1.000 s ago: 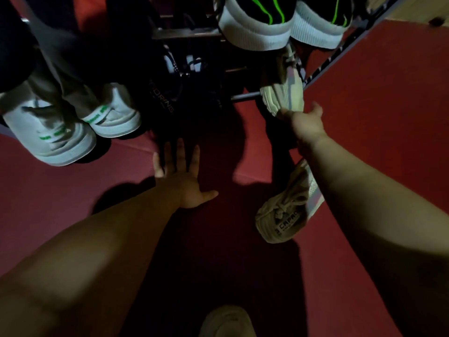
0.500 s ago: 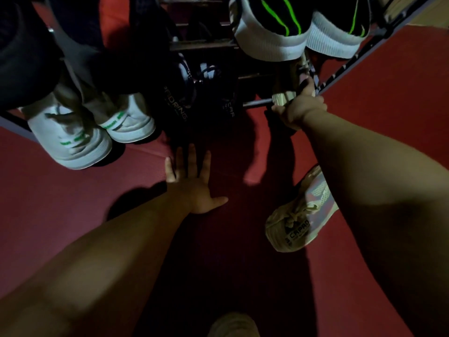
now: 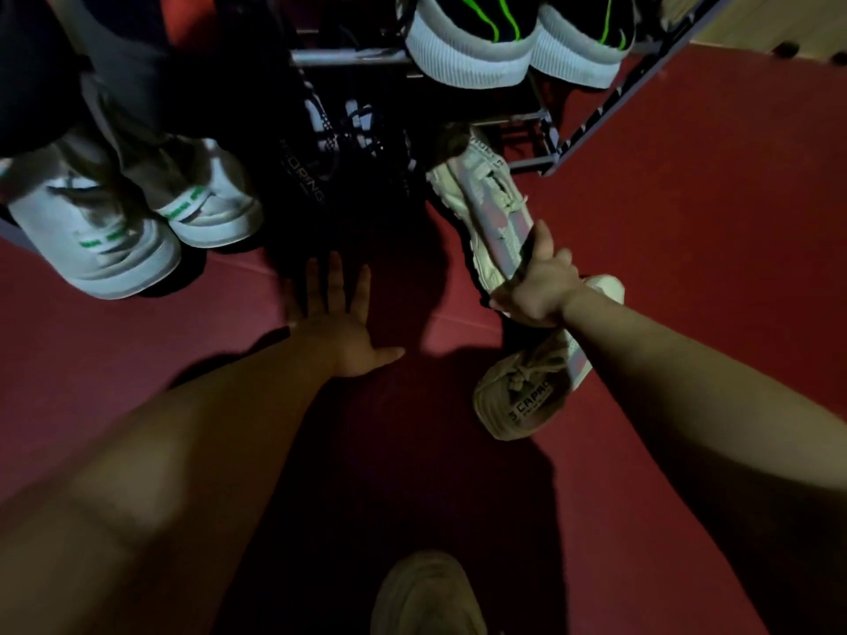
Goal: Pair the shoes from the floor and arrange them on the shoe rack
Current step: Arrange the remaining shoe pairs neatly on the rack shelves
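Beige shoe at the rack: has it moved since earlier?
Yes. The beige shoe slid out from the shoe rack, toward the shoe on the floor.

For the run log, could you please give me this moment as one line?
left hand: flat on floor | right hand: holds beige shoe at rack bottom | matching shoe: on floor

A beige shoe (image 3: 492, 208) slants beside the rack (image 3: 632, 87), its mate (image 3: 527, 396) lying close by.
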